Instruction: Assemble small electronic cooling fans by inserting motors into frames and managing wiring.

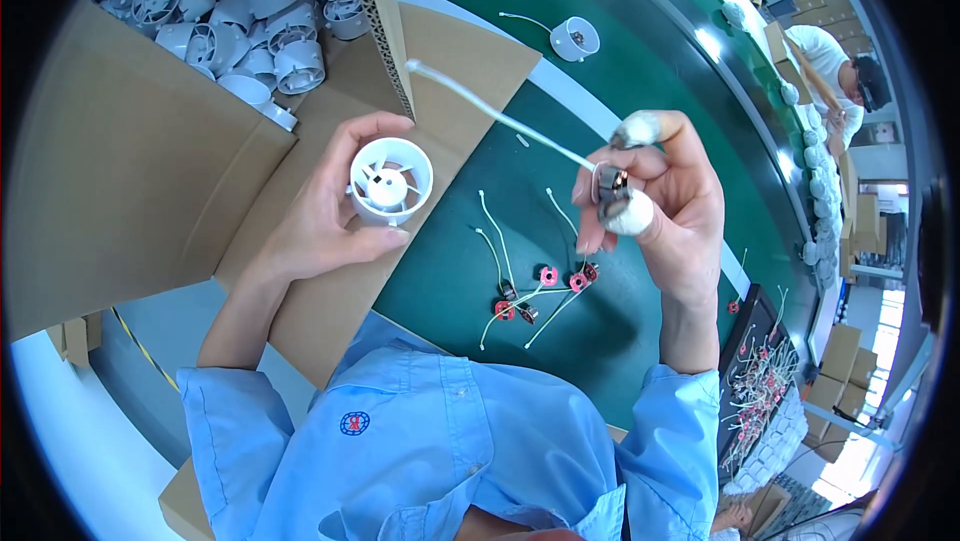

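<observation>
My left hand (330, 211) grips a white round plastic fan housing (392, 179), its open end facing up so the hub and spokes show. In my right hand (665, 196), whose thumb and index finger wear white fingertip covers, a small motor stator with copper windings (612, 181) is pinched. A white lead wire (500, 119) runs from it up and left to a small connector, past the cardboard edge. Housing and stator are apart. Below them on the green mat lie several more stators (548, 277) with pink-red faces and white wires.
A cardboard box (150, 161) at the left holds many white housings (230, 26). Another housing (575, 39) with a wire stands on the green bench at the back. A black tray (740, 381) of wired stators lies right. Across the line works another person (835, 81).
</observation>
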{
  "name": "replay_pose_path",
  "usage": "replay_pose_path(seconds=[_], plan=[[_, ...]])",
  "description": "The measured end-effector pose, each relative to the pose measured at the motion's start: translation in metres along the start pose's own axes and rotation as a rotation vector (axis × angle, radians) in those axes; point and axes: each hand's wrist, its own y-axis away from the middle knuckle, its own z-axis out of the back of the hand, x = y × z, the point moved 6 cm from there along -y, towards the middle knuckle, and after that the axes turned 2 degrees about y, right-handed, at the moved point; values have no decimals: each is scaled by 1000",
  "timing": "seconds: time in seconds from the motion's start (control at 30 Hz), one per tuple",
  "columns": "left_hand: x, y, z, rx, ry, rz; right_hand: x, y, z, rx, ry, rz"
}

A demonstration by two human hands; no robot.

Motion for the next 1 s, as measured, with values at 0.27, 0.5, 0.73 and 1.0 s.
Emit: replay_pose_path(seconds=[0.27, 0.5, 0.73, 1.0], plan=[[3, 1, 5, 8, -198, -35, -5, -5, -17, 154, -78, -74], [1, 1, 2, 10, -200, -39, -16, -12, -19, 199, 42, -166], [2, 1, -1, 17, -209, -42, -27, -18, -20, 103, 138, -180], [0, 1, -3, -53, -273, -63, -30, -36, -31, 107, 88, -108]])
